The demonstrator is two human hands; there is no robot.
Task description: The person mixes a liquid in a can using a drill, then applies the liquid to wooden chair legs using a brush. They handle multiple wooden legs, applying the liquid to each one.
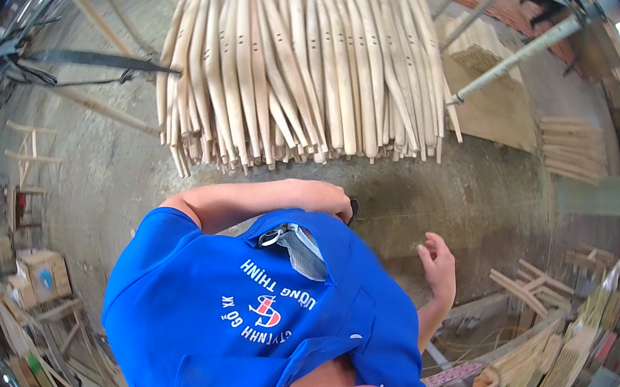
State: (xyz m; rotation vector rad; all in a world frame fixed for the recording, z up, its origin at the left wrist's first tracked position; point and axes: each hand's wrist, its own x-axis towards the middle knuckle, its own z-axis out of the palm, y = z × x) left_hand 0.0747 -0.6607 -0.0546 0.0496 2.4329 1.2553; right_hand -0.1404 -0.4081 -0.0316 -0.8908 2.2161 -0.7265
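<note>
A big pile of curved wooden sticks (pixel 301 76) lies on the dusty floor (pixel 479 199). Their long way runs from about 12 o'clock down to 6 o'clock, fanned out a little. The pile sits at 12 o'clock from both hands, well apart from them. The left hand (pixel 325 197) is curled shut around a small dark thing (pixel 353 210), with the arm bent across the blue shirt (pixel 257 311). The right hand (pixel 438 265) is loose and holds nothing, fingers pointing up.
</note>
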